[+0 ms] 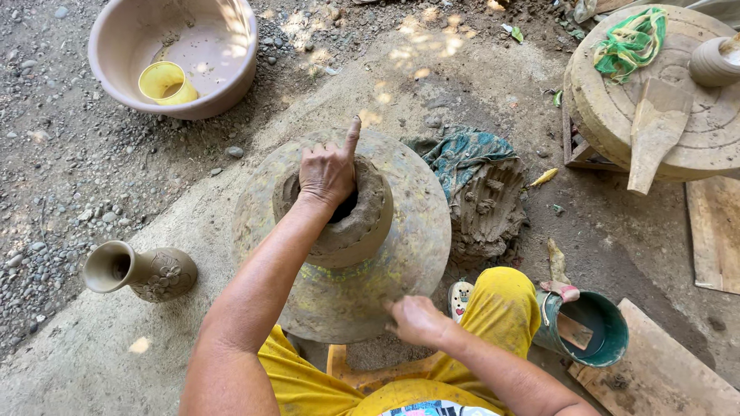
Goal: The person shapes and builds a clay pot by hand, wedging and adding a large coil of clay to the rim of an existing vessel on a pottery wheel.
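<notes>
Left hand (330, 171) curls fingers inside clay pot (343, 216) rim, right hand (416, 320) grips wheel disc (401, 254) edge; steady, even wall pressure advisable.

I note the clay pot (351, 212) at the centre of the wheel (408, 254), my left hand (330, 171) in its mouth, my right hand (416, 320) at the wheel's near edge. Vase (142, 271) lies left of the wheel; basin (173, 54) far left holds a cup (166, 83); bucket (590, 327) near right.
</notes>
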